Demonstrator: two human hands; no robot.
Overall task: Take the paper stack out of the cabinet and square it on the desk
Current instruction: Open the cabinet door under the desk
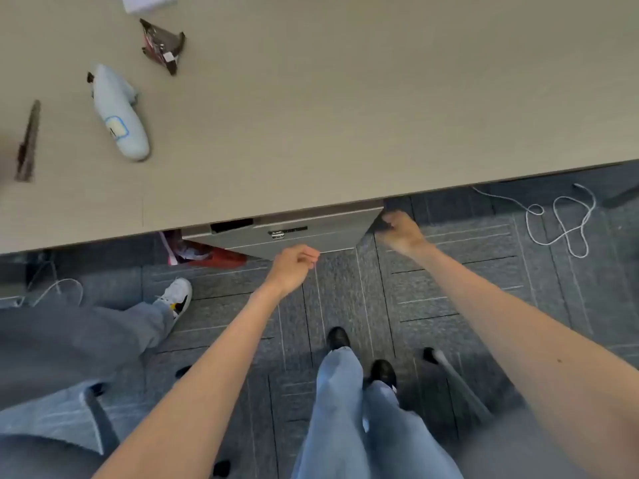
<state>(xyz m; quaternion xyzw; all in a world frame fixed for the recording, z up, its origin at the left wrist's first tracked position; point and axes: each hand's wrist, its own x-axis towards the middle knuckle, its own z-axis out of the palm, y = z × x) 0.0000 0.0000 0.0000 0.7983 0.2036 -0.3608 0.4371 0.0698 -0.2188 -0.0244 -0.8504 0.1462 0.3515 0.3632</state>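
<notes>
The cabinet (294,233) sits under the near edge of the surface (345,115), a grey unit whose top and front face show just below the overhang, with a slot handle and a lock plate on the front. The paper stack is not in view; judging by the task, it lies inside the cabinet, so it sits farther away and lower than both hands. The right hand (401,233) is at the cabinet's right top corner, fingers curled against that edge; the grip looks closed on the corner, though blur makes the contact hard to confirm. The left hand (294,267) hovers just in front of the cabinet's near face, loosely fisted and holding nothing that can be seen. The right hand is the one at the cabinet's side, so opening probably falls to it, with the left hand free to reach in. The cabinet's long axis runs left to right along the surface edge. On the far left of the surface lie a pale blue pouch (119,114) and a dark wrapper (162,44), well apart from the bare middle where the stack could be squared.
</notes>
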